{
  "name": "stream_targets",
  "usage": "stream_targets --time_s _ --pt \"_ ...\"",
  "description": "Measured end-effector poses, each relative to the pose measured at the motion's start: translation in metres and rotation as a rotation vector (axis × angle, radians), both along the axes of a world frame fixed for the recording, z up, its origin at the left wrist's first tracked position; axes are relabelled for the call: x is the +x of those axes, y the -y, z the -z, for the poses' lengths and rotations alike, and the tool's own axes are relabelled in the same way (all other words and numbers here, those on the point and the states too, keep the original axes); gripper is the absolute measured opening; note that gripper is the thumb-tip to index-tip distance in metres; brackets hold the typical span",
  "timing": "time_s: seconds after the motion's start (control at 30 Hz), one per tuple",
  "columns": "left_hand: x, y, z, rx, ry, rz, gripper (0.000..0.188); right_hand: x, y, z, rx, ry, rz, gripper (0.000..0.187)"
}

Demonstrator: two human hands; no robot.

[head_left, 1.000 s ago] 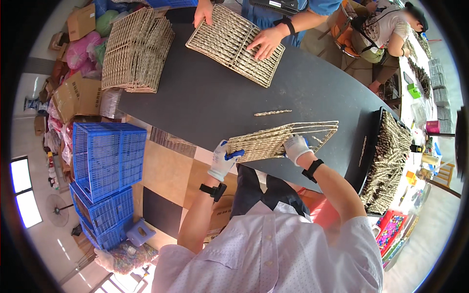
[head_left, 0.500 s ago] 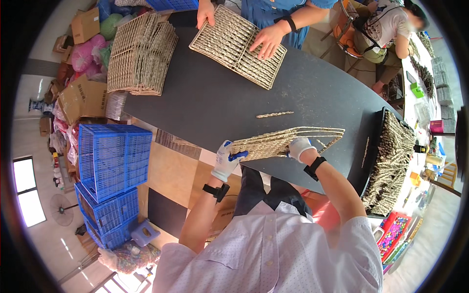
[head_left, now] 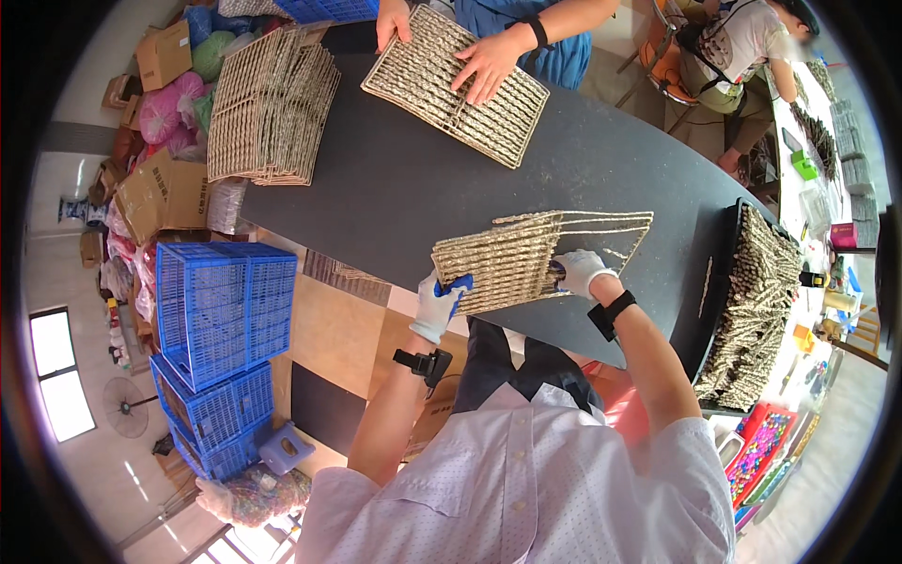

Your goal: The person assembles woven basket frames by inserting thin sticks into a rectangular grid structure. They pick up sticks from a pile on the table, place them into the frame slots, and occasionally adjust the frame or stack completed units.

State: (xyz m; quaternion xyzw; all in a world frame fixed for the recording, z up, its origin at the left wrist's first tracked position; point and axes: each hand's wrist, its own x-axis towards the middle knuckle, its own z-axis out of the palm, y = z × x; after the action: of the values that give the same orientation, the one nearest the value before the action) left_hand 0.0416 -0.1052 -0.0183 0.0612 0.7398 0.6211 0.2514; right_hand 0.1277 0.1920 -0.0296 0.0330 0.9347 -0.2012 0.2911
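Head view: the person's got a woven panel (head_left: 496, 261) tilted up at the near edge of the dark table (head_left: 395, 211); can't tell if any of it rests on the top. The left hand (head_left: 439, 305), in a white-and-blue glove, is clamped on its left end. The right hand (head_left: 583, 273), gloved too, is curled against the inner end of the woven part, but the fingertips are tucked away, so no telling if it's really pinching anything. Past that, the right side is mostly bare frame.

My guess: pretty light, stiff around the rim, a bit springy at the bare end. The twisted strands look rough, so probably not slippery, but they might bend or shed if squeezed. Best hold is likely the outer rim plus the middle bar. Over right there's a black tray (head_left: 709, 324) full of twisted sticks (head_left: 756, 310).
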Motion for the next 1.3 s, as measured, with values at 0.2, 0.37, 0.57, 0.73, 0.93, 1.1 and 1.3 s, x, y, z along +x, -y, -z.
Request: stream_targets --time_s 0.2,0.37,0.57,0.73,0.93,1.1,1.3 --pt "-0.021 -0.008 -0.002 0.038 0.196 -0.058 0.027 -0.002 -0.007 0.003 -0.064 0.005 0.007 0.049" --pt "-0.029 -0.011 -0.014 0.136 0.196 -0.100 0.027 -0.015 -0.006 -0.009 -0.118 0.139 -0.029 0.046" --pt "-0.019 -0.017 -0.038 0.021 0.201 -0.131 0.026 0.004 -0.007 -0.038 -0.074 -0.033 0.068 0.044" --pt "-0.037 -0.004 0.008 0.037 0.077 -0.027 0.032 -0.028 -0.024 0.040 -0.264 0.358 -0.041 0.050" --pt "-0.037 -0.024 -0.004 0.099 0.186 -0.059 0.036 -0.018 -0.030 0.057 -0.238 0.280 0.058 0.058" --pt "-0.044 -0.023 -0.009 0.134 0.233 -0.070 0.037 -0.020 -0.023 0.019 -0.116 0.072 0.155 0.048" --pt "-0.043 -0.038 -0.015 0.147 0.227 -0.002 0.045 -0.008 -0.027 0.016 -0.075 0.082 0.149 0.043"
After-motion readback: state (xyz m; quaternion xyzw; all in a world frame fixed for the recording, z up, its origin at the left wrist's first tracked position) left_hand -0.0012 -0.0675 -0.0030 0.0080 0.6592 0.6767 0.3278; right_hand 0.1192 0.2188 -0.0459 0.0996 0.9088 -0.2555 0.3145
